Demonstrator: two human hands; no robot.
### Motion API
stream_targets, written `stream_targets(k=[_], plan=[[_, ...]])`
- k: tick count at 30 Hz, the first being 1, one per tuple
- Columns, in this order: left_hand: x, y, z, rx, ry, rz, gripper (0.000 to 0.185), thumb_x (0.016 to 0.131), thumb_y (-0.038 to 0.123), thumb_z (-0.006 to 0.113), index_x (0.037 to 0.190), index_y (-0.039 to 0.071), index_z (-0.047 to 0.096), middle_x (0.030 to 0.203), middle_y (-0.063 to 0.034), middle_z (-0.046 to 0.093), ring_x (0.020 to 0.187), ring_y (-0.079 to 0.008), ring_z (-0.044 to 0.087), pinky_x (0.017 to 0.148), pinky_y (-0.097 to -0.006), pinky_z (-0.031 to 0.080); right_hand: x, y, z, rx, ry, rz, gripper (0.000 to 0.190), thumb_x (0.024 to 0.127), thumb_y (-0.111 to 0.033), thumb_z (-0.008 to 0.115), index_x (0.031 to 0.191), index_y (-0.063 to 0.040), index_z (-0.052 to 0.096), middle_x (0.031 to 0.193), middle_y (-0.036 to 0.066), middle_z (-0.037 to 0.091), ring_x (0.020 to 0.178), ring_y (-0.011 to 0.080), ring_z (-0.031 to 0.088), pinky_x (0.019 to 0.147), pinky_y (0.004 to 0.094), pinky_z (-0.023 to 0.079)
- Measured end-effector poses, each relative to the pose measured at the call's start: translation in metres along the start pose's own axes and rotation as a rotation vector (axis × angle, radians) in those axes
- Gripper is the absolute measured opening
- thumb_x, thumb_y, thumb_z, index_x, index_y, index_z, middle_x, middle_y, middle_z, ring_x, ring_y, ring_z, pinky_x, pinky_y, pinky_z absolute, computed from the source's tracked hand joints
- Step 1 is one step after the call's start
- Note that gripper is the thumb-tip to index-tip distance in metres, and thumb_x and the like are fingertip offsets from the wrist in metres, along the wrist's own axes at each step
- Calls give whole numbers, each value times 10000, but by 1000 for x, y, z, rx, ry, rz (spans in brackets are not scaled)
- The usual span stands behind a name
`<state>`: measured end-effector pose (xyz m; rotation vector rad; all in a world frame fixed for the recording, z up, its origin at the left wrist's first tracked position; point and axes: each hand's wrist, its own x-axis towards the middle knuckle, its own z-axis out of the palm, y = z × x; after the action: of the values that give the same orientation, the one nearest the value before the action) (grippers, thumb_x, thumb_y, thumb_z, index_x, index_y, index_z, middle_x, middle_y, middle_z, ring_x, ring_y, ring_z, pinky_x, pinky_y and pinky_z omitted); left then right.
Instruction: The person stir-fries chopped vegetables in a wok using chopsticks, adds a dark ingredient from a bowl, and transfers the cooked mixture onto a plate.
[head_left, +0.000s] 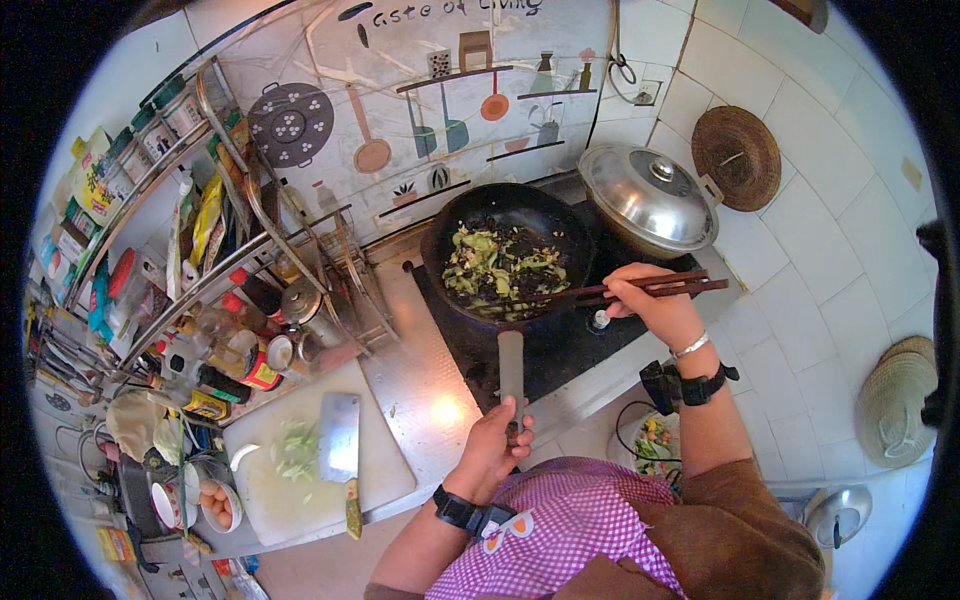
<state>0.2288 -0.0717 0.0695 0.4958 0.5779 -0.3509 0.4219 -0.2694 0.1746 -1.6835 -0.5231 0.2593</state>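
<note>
A dark wok (551, 214) stands on the black gas stove (480, 375), holding cooked green vegetable slices (480, 259) with small yellowish and dark bits. My left hand (496, 439) grips the end of the wok's grey handle (511, 360). In my right hand (649, 298) is a pair of long dark chopsticks (570, 295), whose tips reach into the wok near the food's lower edge. On the white cutting board (382, 457) to the left lie chopped pale green pieces (298, 450) and a cleaver (340, 439) with its handle over the board's front edge.
Behind the stove's right side sits a pot with a domed metal lid (649, 196). A metal rack (247, 244) with bottles and jars stands at the left, above a bowl of eggs (217, 508). Below my right forearm is a container of food scraps (654, 442).
</note>
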Motion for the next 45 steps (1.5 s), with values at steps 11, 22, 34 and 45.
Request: stream_targets(k=[11,22,34,45], plan=[[2,-1,-2,13,6,-5,305,960,343,467,1080,63,471,800,-45,481,591,-113,373,470,-201,300,-4,-7,-27,8,625,34,130,864,-112,612,903,12,611,736,105,636,543,162,621,466,253,525],[4,-3,-2,11,31,7,313,961,347,463,1075,55,472,801,-46,475,578,-109,364,461,-202,289,25,20,57,174,302,-161,152,889,-145,589,933,-1,599,809,100,640,643,168,648,575,262,538],[7,-6,-2,12,16,28,318,962,350,461,1089,59,457,796,-48,481,577,-110,378,466,-207,301,18,36,-14,214,500,-9,128,868,-111,608,922,5,609,775,105,632,584,171,629,551,275,553],[5,-4,0,28,-12,29,319,963,343,461,1091,51,457,791,-43,472,577,-102,375,459,-198,299,72,74,29,472,425,206,164,860,-128,619,949,10,611,865,104,650,705,203,670,623,276,571]])
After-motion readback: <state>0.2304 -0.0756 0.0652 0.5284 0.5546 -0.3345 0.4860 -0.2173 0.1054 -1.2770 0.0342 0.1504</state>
